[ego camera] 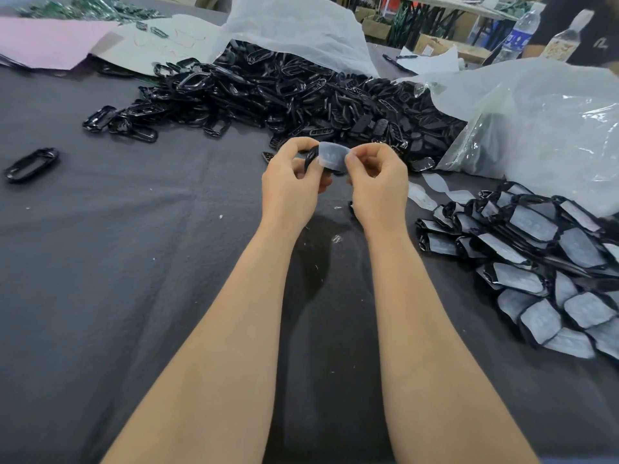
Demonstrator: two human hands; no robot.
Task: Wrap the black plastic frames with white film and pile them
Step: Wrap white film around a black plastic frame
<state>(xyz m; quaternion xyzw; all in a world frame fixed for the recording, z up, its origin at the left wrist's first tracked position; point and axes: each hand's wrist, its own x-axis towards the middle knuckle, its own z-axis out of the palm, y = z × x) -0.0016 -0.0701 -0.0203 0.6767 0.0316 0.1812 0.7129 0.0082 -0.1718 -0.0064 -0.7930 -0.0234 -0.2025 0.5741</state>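
Above the middle of the dark table cloth [134, 262], my left hand [289, 182] grips a black plastic frame [311, 159] by its left end. My right hand [376, 182] pinches a piece of white film [332, 157] that lies over the frame's right part. A big heap of bare black frames [284, 92] spills from an open bag behind my hands. At the right lies a pile of frames wrapped in white film [542, 259].
A clear plastic bag [536, 128] lies at the right rear, with loose film pieces [432, 190] in front of it. Stray frames [31, 164] lie at the left. Pink paper [50, 41] and two bottles [521, 31] stand at the back. A person's arm shows at the top right.
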